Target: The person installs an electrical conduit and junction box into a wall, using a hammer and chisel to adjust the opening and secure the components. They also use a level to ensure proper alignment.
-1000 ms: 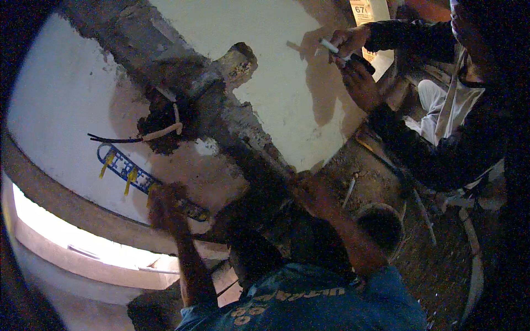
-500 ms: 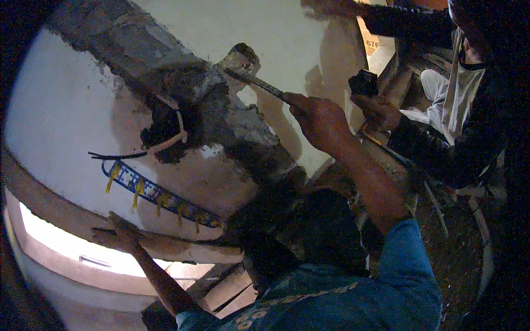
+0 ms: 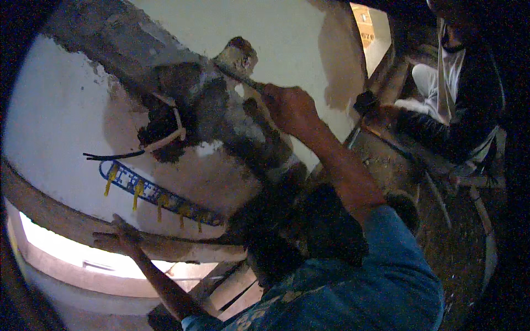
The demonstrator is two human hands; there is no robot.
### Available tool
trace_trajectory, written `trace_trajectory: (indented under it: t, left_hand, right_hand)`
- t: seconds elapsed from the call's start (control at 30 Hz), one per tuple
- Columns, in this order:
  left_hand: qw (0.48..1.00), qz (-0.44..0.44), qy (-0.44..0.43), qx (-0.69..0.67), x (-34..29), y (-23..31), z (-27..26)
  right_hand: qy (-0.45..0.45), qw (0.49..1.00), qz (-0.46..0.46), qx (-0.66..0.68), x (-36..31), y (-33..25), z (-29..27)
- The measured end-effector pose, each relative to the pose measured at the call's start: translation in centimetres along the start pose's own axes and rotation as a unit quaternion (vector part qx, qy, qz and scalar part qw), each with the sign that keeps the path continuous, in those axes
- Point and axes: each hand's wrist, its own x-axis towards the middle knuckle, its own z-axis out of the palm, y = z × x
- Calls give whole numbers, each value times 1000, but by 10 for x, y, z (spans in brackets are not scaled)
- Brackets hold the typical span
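My right hand (image 3: 292,110) is closed round a long, thin dark tool (image 3: 238,75). Its far end meets the wall beside a rough, mortar-coloured lump (image 3: 241,54); the dim light hides the tool's exact kind. Below it, a band of dark, rough mortar (image 3: 243,124) runs diagonally across the pale wall (image 3: 61,105). At lower left my left hand (image 3: 127,234) holds nothing, its fingers spread over the ledge (image 3: 176,248) against the wall. Between the hands, a bent pale conduit (image 3: 178,122) with black wires (image 3: 113,156) comes out of a dark hole.
A blue patterned band (image 3: 154,193) with yellow strips crosses the lower wall. To the right crouches another person (image 3: 469,99), with a dark lump (image 3: 365,102) at their hand. Rods or sticks (image 3: 439,201) lie on the dark ground there. My dark-clothed knees (image 3: 334,223) stand close below.
My right hand has moved left and slightly up along the wall with the tool. The other person's raised arm has left the wall, and their lower hand has dropped slightly. My left hand stays.
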Motion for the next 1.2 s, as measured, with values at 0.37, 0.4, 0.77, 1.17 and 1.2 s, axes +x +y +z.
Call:
trace_trajectory:
  t: [0.37, 0.4, 0.77, 1.17, 1.2]
  left_hand:
    - [979, -40, -156, -123, -18, -44, 19]
    - [980, -39, -158, -116, -19, -45, 18]
    - [990, 136, -36, -29, -19, -34, 9]
    - [972, -63, -216, -74, -3, -15, -19]
    - [971, -60, -215, -85, -3, -12, -20]
  right_hand:
    - [-48, 995, -14, -89, 4, 6, -12]
    - [-31, 996, -19, -87, 7, 9, -14]
    - [-12, 999, -33, 10, 3, 7, -6]
    - [21, 991, -12, 130, -8, 29, -2]
    - [36, 990, -51, 130, -4, 25, -1]
